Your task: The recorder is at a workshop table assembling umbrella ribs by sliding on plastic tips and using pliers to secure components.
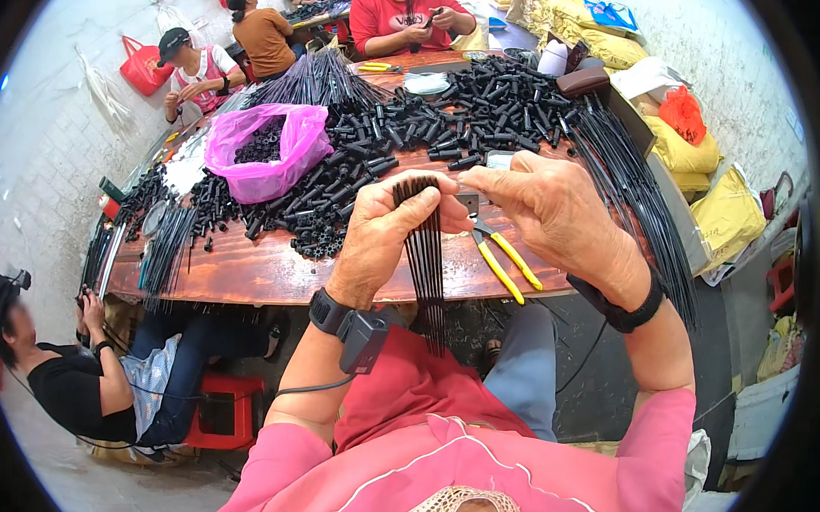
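With your left hand (380, 221) clamped on those black rods (425, 270), fan 'em flat for your right hand (561, 207) (grip unclear tbh).

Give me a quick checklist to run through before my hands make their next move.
1. Left hand gripping the bundle of thin black rods: ok, held between thumb and fingers.
2. Right hand pinching a part: cannot tell, its fingertips show nothing clearly.
3. Yellow-handled pliers set down: ok, lying on the table.
4. Pink bag open: ok, small black parts show inside.
5. Loose rods at the right wholly on the table: not ok, their near ends stick out past its edge.
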`<action>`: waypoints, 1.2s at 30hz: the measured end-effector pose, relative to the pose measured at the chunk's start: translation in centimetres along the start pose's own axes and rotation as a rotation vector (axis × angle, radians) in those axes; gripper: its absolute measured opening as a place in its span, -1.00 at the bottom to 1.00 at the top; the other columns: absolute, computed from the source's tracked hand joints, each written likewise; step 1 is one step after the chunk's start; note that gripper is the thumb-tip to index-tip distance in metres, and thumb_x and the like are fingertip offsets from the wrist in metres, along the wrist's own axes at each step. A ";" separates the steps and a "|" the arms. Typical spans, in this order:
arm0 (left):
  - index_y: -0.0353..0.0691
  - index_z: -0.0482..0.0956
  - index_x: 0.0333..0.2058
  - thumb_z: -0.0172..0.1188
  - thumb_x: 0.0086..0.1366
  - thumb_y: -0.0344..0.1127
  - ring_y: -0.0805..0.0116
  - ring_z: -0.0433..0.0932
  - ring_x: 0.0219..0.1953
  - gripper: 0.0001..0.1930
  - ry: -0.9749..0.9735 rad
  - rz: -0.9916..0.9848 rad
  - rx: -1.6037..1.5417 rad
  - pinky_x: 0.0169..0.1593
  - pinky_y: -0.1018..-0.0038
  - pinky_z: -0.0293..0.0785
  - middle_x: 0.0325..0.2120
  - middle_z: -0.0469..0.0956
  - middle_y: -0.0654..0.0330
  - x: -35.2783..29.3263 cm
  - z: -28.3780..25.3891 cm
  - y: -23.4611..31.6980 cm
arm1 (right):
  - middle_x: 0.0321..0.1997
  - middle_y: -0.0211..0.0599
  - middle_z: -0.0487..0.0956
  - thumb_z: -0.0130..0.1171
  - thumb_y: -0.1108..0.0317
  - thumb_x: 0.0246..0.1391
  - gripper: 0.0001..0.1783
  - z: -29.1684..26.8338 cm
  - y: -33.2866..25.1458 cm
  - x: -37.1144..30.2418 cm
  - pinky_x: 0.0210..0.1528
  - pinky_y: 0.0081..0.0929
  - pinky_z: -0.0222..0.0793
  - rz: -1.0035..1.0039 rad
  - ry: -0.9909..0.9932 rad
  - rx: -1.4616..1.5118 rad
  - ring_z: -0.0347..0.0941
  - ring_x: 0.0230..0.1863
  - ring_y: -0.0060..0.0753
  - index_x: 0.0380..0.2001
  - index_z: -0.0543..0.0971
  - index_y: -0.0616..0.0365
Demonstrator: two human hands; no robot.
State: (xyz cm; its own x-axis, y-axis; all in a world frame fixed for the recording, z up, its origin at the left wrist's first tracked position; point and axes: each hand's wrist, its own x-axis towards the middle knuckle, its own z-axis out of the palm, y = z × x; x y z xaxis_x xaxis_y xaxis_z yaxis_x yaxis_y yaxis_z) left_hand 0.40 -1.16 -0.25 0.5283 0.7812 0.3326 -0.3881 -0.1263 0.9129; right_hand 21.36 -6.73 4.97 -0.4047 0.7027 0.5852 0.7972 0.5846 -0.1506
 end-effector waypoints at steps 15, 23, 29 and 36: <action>-0.36 0.53 -0.13 0.02 0.41 -0.33 0.30 0.64 -0.28 -0.78 -0.015 0.013 0.001 -0.10 0.38 0.60 -0.37 0.62 0.09 0.1 0.2 0.0 | -0.46 -0.17 0.48 0.08 0.44 -0.02 -0.62 -0.6 -0.5 0.5 -0.45 -0.19 0.43 -0.036 -0.047 -0.149 0.51 -0.47 -0.08 -0.10 0.59 -0.17; -0.40 0.53 -0.13 0.01 0.40 -0.35 0.19 0.65 -0.30 -0.77 -0.013 0.043 0.030 -0.12 0.31 0.61 -0.40 0.62 0.03 0.1 0.5 -0.2 | -0.49 -0.17 0.47 0.07 0.42 -0.02 -0.65 -1.3 -0.1 1.2 -0.41 -0.20 0.41 -0.027 -0.060 -0.077 0.51 -0.43 -0.07 -0.16 0.65 -0.20; -0.41 0.52 -0.13 0.00 0.41 -0.36 0.19 0.66 -0.28 -0.77 -0.019 0.052 0.101 -0.11 0.33 0.60 -0.38 0.63 0.01 0.1 0.3 -0.1 | -0.48 -0.12 0.55 0.08 0.44 -0.05 -0.69 -0.1 0.9 1.5 -0.35 -0.19 0.43 -0.042 -0.054 0.197 0.52 -0.40 -0.05 -0.24 0.69 -0.09; -0.38 0.56 -0.09 0.05 0.40 -0.32 0.36 0.64 -0.24 -0.74 -0.005 0.016 0.146 -0.08 0.43 0.58 -0.33 0.64 0.08 -0.3 0.3 0.5 | -0.48 -0.12 0.57 0.13 0.49 -0.08 -0.74 -1.4 -0.3 2.0 -0.38 -0.24 0.40 -0.082 -0.056 0.106 0.52 -0.41 -0.04 -0.29 0.69 0.01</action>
State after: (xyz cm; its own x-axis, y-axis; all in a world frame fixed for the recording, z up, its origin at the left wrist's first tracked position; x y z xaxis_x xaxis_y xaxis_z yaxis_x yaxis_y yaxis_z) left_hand 0.32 -1.63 0.16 0.5268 0.7753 0.3483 -0.2824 -0.2269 0.9321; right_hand 20.97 -6.05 7.25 -0.4933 0.6707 0.5539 0.7098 0.6785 -0.1894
